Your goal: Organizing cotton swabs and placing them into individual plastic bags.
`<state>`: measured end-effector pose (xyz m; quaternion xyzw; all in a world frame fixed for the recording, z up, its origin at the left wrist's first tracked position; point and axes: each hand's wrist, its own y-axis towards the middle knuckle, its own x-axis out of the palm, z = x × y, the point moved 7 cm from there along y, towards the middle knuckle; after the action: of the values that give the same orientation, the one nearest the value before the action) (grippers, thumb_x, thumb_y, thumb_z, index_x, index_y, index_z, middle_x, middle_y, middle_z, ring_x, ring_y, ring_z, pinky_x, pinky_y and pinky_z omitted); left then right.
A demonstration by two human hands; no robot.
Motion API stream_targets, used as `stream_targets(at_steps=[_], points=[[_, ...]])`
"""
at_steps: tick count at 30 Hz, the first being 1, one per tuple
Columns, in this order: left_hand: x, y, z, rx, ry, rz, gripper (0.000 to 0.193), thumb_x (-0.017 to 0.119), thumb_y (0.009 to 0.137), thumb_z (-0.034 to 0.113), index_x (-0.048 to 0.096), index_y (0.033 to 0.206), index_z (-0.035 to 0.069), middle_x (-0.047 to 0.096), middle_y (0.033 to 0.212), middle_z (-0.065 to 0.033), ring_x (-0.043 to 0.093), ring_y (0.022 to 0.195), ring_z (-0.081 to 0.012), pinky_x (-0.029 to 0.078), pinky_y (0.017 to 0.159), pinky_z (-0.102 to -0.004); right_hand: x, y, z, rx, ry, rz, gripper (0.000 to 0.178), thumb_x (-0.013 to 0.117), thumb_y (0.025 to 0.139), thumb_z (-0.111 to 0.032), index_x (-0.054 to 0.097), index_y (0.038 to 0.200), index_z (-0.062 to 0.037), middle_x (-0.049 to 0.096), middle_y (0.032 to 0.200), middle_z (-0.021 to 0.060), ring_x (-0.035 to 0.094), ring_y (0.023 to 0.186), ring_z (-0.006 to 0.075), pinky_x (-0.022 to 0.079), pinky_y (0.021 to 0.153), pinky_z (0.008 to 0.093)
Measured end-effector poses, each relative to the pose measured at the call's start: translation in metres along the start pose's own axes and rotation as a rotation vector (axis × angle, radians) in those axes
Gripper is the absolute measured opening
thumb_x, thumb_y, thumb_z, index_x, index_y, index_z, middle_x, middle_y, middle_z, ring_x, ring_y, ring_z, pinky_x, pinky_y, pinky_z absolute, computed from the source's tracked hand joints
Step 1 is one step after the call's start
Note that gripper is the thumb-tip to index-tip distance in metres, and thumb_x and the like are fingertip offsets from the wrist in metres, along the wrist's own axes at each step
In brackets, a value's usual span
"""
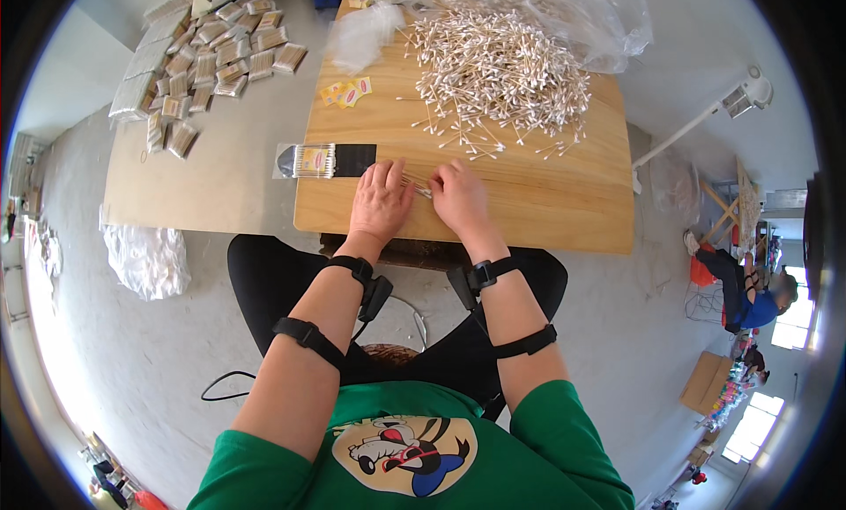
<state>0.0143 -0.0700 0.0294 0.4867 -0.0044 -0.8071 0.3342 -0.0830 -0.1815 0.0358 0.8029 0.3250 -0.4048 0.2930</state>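
My left hand [382, 200] lies palm down near the front edge of the wooden board [546, 197], fingers stretched out. A few cotton swabs [416, 186] run between its thumb side and my right hand [460, 197]. That hand is curled, its fingertips closed at the right ends of these swabs; the grip is partly hidden. Left of my left hand lies a black strip [356, 160]. At the strip's left end is a clear packet of cotton swabs [314, 161] with a yellow label.
A large loose heap of cotton swabs [502, 74] covers the board's back, beside a clear plastic bag [608, 25]. Yellow cards [346, 92] and clear sleeves [363, 36] lie left of it. Filled packets [233, 52] are piled on the metal table [211, 188]. Another person [753, 298] sits far right.
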Motion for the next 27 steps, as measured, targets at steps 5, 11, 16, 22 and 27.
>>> stream_targets(at_steps=[5, 11, 16, 22, 27], points=[[0.000, 0.003, 0.011, 0.146, 0.089, -0.036, 0.037, 0.062, 0.088, 0.028, 0.058, 0.116, 0.004, 0.052, 0.127, -0.0134, 0.047, 0.123, -0.0307, 0.033, 0.112, -0.0429, -0.023, -0.001, 0.033, 0.074, 0.161, 0.232, 0.015, 0.067, 0.080, -0.006, 0.062, 0.094, -0.0081, 0.058, 0.097, 0.0116, 0.061, 0.089, 0.0335, 0.051, 0.074, 0.0430], [-0.002, 0.003, 0.007, 0.084, -0.037, -0.166, 0.046, 0.067, 0.081, 0.032, 0.056, 0.116, 0.005, 0.051, 0.130, -0.0122, 0.044, 0.129, -0.0272, 0.026, 0.117, -0.0432, -0.055, 0.007, 0.083, 0.249, -0.084, 0.264, 0.025, 0.070, 0.079, -0.009, 0.062, 0.103, -0.0118, 0.055, 0.108, 0.0093, 0.056, 0.105, 0.0302, 0.048, 0.084, 0.0424], [-0.004, 0.004, 0.007, 0.104, -0.056, -0.144, 0.044, 0.070, 0.077, 0.030, 0.057, 0.112, 0.006, 0.053, 0.127, -0.0107, 0.046, 0.127, -0.0287, 0.028, 0.116, -0.0444, -0.046, 0.010, 0.092, 0.209, -0.064, 0.164, 0.020, 0.071, 0.079, -0.012, 0.063, 0.097, -0.0121, 0.057, 0.102, 0.0085, 0.059, 0.096, 0.0302, 0.050, 0.079, 0.0422], [-0.004, 0.004, 0.005, 0.093, -0.054, -0.085, 0.039, 0.072, 0.077, 0.026, 0.056, 0.106, 0.005, 0.054, 0.121, -0.0120, 0.048, 0.123, -0.0323, 0.034, 0.112, -0.0447, -0.033, 0.004, 0.067, 0.157, -0.038, 0.186, 0.009, 0.070, 0.080, -0.012, 0.064, 0.087, -0.0109, 0.058, 0.090, 0.0083, 0.061, 0.084, 0.0307, 0.050, 0.070, 0.0417], [-0.003, 0.003, 0.003, 0.090, -0.057, -0.046, 0.037, 0.073, 0.077, 0.023, 0.055, 0.103, 0.004, 0.054, 0.116, -0.0132, 0.050, 0.119, -0.0361, 0.039, 0.107, -0.0440, -0.021, -0.004, 0.031, 0.097, 0.014, 0.184, 0.007, 0.071, 0.079, -0.012, 0.064, 0.081, -0.0097, 0.058, 0.085, 0.0072, 0.061, 0.082, 0.0296, 0.050, 0.067, 0.0414]])
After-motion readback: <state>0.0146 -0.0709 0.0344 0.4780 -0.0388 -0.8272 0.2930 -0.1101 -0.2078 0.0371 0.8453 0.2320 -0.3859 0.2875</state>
